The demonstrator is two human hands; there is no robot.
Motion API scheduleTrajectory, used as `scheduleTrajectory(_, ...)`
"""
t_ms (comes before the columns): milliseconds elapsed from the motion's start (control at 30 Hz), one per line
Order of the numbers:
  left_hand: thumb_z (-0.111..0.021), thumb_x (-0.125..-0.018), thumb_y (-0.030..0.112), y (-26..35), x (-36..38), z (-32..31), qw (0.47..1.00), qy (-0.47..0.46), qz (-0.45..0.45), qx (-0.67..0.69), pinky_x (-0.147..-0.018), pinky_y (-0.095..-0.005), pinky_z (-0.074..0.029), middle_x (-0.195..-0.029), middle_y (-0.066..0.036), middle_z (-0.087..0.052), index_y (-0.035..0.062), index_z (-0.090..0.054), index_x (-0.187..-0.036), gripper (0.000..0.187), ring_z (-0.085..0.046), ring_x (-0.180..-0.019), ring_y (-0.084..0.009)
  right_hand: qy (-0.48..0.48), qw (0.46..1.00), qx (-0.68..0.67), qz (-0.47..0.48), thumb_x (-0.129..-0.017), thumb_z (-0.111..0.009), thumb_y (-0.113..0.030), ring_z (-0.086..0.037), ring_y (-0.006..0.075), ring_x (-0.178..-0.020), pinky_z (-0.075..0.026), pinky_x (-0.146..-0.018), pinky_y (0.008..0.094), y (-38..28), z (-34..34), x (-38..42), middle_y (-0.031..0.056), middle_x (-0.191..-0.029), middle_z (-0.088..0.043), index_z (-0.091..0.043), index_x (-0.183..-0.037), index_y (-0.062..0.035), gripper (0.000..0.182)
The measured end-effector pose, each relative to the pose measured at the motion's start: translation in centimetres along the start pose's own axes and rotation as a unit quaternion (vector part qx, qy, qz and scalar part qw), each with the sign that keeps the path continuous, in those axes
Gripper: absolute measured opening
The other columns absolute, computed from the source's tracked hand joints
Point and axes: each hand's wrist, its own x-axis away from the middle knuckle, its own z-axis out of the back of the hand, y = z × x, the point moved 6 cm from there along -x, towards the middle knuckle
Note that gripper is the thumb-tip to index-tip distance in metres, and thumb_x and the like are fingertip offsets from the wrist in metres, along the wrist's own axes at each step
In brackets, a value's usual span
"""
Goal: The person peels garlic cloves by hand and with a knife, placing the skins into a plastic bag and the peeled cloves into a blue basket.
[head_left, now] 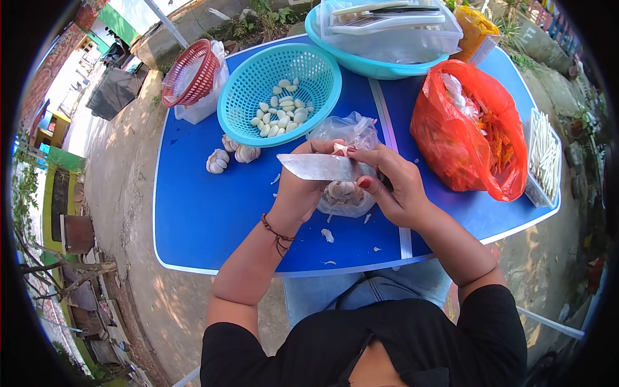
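Observation:
My right hand (396, 184) grips a knife (319, 168) whose broad blade points left across my left hand (300, 190). Between the fingertips of both hands is a garlic clove (342, 149), partly peeled. The left fingers are closed round it, mostly behind the blade. Just below my hands sits a clear plastic bag (351, 209) with garlic bulbs (342, 191) in it. Left of it, several whole garlic bulbs (218, 161) lie on the blue table (193, 226). Beyond them, a turquoise basket (235, 106) holds several peeled cloves (284, 116).
A red plastic bag (432, 148) with orange scraps stands at the right, beside a box of white sticks (545, 155). At the back are a turquoise basin (371, 66) holding a clear container (400, 42) and a yellow packet (476, 32). A red basket (193, 74) stands back left.

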Motion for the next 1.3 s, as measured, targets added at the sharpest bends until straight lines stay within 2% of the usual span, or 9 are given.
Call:
scheduleTrajectory(133, -0.061, -0.091, 0.008, -0.5, 0.4, -0.5, 1.000, -0.006, -0.013, -0.011, -0.090, -0.0316, -0.053, -0.112, -0.011, -0.062, -0.0013, -0.055, -0.116, 0.028, -0.063, -0.101, -0.0194, 0.044, 0.998, -0.049, 0.016, -0.087, -0.063, -0.016, -0.061, 0.0230, -0.071, -0.047, -0.060, 0.0297, 0.7, 0.0, -0.1, 0.0110, -0.091, -0.063, -0.060, -0.117, -0.0067, 0.032)
scheduleTrajectory(233, -0.064, -0.087, 0.001, -0.9, 0.3, -0.6, 0.999, 0.018, -0.001, 0.029, -0.089, -0.0331, -0.054, -0.110, -0.014, -0.064, -0.0020, -0.057, -0.115, 0.030, -0.064, -0.100, -0.0210, 0.010, 0.984, -0.160, -0.076, -0.091, -0.060, -0.019, -0.061, 0.0208, -0.072, -0.047, -0.062, 0.0293, 1.5, -0.1, -0.1, 0.0109, -0.094, -0.064, -0.059, -0.118, -0.0055, 0.031)
scheduleTrajectory(433, -0.068, -0.082, -0.001, -0.3, 0.1, -0.1, 0.996, 0.027, -0.016, 0.085, -0.084, -0.0316, -0.056, -0.105, -0.013, -0.065, -0.0005, -0.059, -0.107, 0.027, -0.066, -0.095, -0.0205, 0.006, 0.994, -0.103, -0.020, -0.093, -0.056, -0.026, -0.063, 0.0221, -0.075, -0.049, -0.066, 0.0301, 0.6, -0.1, 0.1, 0.0120, -0.102, -0.065, -0.057, -0.120, -0.0063, 0.033)
scheduleTrajectory(533, -0.069, -0.080, -0.003, -0.4, 0.0, 0.4, 0.995, 0.042, -0.018, 0.087, -0.082, -0.0320, -0.057, -0.103, -0.012, -0.064, 0.0002, -0.058, -0.104, 0.026, -0.066, -0.094, -0.0207, 0.029, 0.995, -0.097, 0.008, -0.093, -0.056, -0.024, -0.063, 0.0224, -0.076, -0.049, -0.066, 0.0297, 0.5, -0.2, 0.1, 0.0123, -0.103, -0.065, -0.057, -0.120, -0.0068, 0.032)
scheduleTrajectory(633, -0.070, -0.079, -0.004, -0.4, 0.1, 0.5, 0.995, 0.044, -0.022, 0.091, -0.081, -0.0318, -0.057, -0.102, -0.012, -0.064, 0.0008, -0.057, -0.102, 0.027, -0.067, -0.094, -0.0204, 0.001, 0.994, -0.106, -0.009, -0.092, -0.057, -0.022, -0.063, 0.0226, -0.076, -0.049, -0.066, 0.0300, 0.3, 0.0, 0.0, 0.0125, -0.104, -0.065, -0.058, -0.120, -0.0064, 0.032)
scheduleTrajectory(833, -0.071, -0.079, -0.003, -0.5, 0.1, 0.4, 0.993, 0.055, -0.048, 0.090, -0.080, -0.0305, -0.057, -0.103, -0.012, -0.065, 0.0007, -0.058, -0.101, 0.026, -0.067, -0.091, -0.0187, 0.035, 0.997, -0.062, 0.030, -0.088, -0.061, -0.015, -0.062, 0.0252, -0.073, -0.048, -0.063, 0.0315, 0.1, 0.0, 0.1, 0.0119, -0.096, -0.065, -0.059, -0.119, -0.0070, 0.032)
scheduleTrajectory(1033, -0.070, -0.081, 0.001, -0.6, 0.3, -0.1, 0.996, 0.049, -0.049, 0.048, -0.079, -0.0300, -0.056, -0.100, -0.012, -0.066, -0.0017, -0.059, -0.103, 0.024, -0.067, -0.090, -0.0186, 0.040, 0.999, 0.008, -0.001, -0.085, -0.064, -0.014, -0.060, 0.0249, -0.063, -0.046, -0.055, 0.0319, -0.3, 0.3, 0.2, 0.0103, -0.086, -0.062, -0.061, -0.117, -0.0084, 0.033)
scheduleTrajectory(1133, -0.069, -0.084, 0.002, -0.5, 0.2, 0.0, 0.997, 0.040, -0.045, 0.045, -0.079, -0.0303, -0.056, -0.099, -0.012, -0.067, -0.0020, -0.060, -0.104, 0.022, -0.067, -0.089, -0.0188, 0.034, 0.999, -0.023, 0.002, -0.088, -0.061, -0.013, -0.062, 0.0241, -0.070, -0.048, -0.061, 0.0309, -0.2, 0.2, 0.2, 0.0114, -0.089, -0.063, -0.061, -0.116, -0.0062, 0.029)
scheduleTrajectory(1300, -0.066, -0.087, 0.004, -0.2, -0.3, -0.1, 0.998, -0.008, -0.017, 0.064, -0.077, -0.0287, -0.056, -0.098, -0.012, -0.067, -0.0010, -0.060, -0.105, 0.019, -0.067, -0.089, -0.0176, 0.000, 0.967, -0.228, -0.115, -0.098, -0.051, -0.018, -0.061, 0.0164, -0.086, -0.047, -0.075, 0.0287, 0.9, -0.4, 0.3, 0.0102, -0.094, -0.064, -0.058, -0.116, -0.0012, 0.026)
